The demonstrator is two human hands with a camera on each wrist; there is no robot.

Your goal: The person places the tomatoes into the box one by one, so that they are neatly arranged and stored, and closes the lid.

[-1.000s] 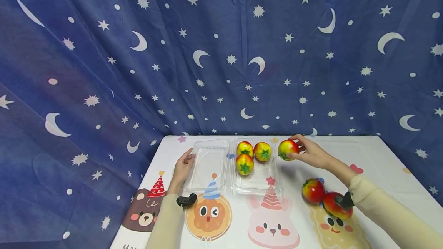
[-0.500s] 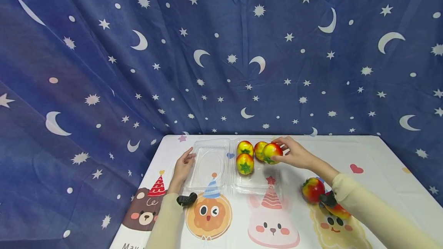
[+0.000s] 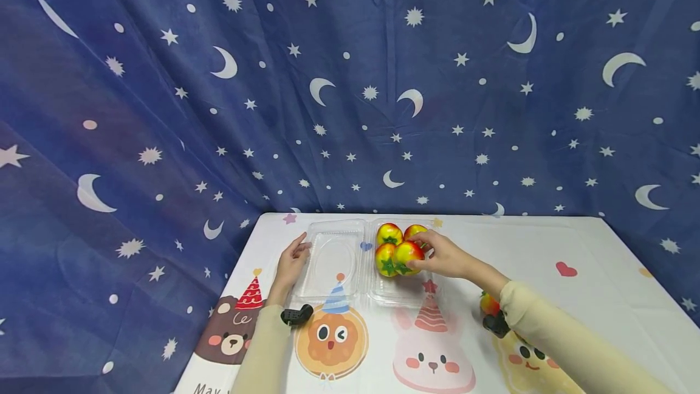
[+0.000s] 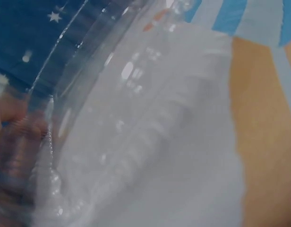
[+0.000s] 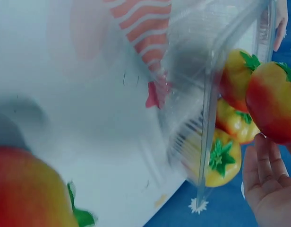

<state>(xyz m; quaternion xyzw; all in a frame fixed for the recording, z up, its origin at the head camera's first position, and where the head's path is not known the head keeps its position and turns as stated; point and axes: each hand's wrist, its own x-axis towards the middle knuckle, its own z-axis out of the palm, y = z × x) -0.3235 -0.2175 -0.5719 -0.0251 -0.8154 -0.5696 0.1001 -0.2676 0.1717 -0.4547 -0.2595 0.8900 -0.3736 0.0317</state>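
A red-and-yellow tomato (image 3: 407, 256) with a green calyx is pinched between the thumb and fingers of my right hand (image 3: 447, 258). It hangs over the right half of an opened clear plastic box (image 3: 391, 292), overlapping the tomatoes beneath. Three similar tomatoes sit in that half, such as the back-left one (image 3: 389, 233). In the right wrist view the held tomato (image 5: 273, 101) is just above my fingers. My left hand (image 3: 290, 265) is at the left edge of the box's clear lid (image 3: 331, 263). Blur hides whether its fingers (image 4: 18, 113) grip the rim.
Another tomato (image 3: 488, 304) lies on the table beneath my right forearm, mostly hidden. A white tablecloth (image 3: 547, 254) with cartoon prints covers the table. A blue curtain (image 3: 350, 108) with moons and stars stands behind its back edge.
My right hand has carried the tomato left from beside the box to above its right half. The forearm now hides much of the loose tomatoes. My left hand stays at the lid.
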